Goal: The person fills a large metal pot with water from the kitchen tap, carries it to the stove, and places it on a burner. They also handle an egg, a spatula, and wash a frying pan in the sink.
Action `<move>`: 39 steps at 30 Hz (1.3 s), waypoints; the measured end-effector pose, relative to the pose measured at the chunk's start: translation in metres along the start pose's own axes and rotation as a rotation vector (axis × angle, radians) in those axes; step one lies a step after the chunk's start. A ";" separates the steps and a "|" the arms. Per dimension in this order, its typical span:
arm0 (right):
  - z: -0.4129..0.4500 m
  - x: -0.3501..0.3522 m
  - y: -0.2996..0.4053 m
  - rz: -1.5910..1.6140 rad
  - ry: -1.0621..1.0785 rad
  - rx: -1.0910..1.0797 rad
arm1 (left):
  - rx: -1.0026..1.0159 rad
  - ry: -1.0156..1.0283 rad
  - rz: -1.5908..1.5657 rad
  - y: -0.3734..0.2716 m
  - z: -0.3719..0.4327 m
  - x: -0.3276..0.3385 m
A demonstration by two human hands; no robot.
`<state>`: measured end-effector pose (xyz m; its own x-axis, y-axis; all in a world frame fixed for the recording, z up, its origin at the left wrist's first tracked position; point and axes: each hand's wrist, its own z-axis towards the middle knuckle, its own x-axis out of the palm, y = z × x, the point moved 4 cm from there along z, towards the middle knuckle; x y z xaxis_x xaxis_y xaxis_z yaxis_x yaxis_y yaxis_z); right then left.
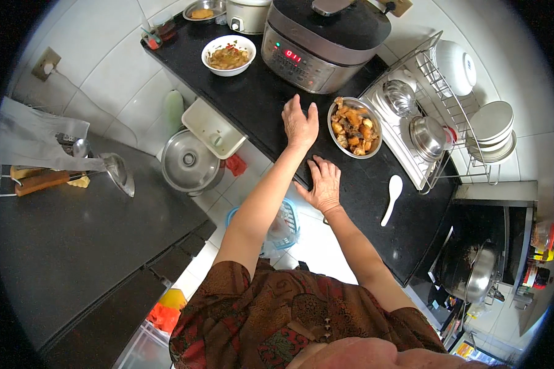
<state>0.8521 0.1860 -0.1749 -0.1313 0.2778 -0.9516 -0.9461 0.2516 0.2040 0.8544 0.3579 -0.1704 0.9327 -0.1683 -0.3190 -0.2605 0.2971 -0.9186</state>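
Before me on the black countertop [277,92] stands an electric pressure cooker [323,50], its lid on and its display lit. My left hand [301,122], empty with the fingers apart, is just in front of the cooker. My right hand [324,183] rests near the counter's front edge, fingers spread and holding nothing. To the right of my left hand is a steel bowl [377,146] of browned, chunky food. A white spoon [393,193] lies to the right of my right hand. A white bowl [207,57] of cooked food sits left of the cooker.
A wire dish rack [436,173] with bowls and plates borders the counter's right side. Behind the white bowl are a small white cooker [247,17] and a steel dish [191,10]. Below left are a lidded pot [189,170], a plastic bin [212,122] and a blue basket [292,221].
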 end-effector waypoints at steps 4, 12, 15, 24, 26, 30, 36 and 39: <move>-0.001 0.002 -0.003 -0.008 0.002 0.007 | -0.029 -0.040 -0.157 0.009 -0.024 -0.012; -0.001 0.002 0.000 -0.036 -0.003 0.001 | -0.055 -0.028 -0.251 0.008 -0.045 -0.027; -0.002 0.002 0.000 -0.031 -0.021 -0.008 | -0.055 -0.038 -0.277 0.006 -0.056 -0.035; -0.004 0.007 -0.003 -0.004 -0.053 0.008 | -0.002 0.089 -0.230 -0.003 -0.109 -0.050; -0.005 0.009 -0.005 -0.024 -0.056 0.014 | 0.024 0.101 -0.216 -0.002 -0.118 -0.057; -0.004 0.009 -0.004 -0.049 -0.049 0.008 | 0.009 0.118 -0.187 0.008 -0.132 -0.062; -0.006 0.010 -0.006 -0.044 -0.084 -0.008 | 0.148 0.242 -0.089 0.006 -0.148 -0.061; -0.008 0.009 -0.007 -0.029 -0.074 -0.006 | 0.202 0.278 -0.046 0.004 -0.157 -0.059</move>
<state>0.8552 0.1792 -0.1867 -0.0816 0.3383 -0.9375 -0.9510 0.2551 0.1748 0.7596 0.2209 -0.1917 0.8316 -0.4270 -0.3551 -0.1393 0.4586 -0.8776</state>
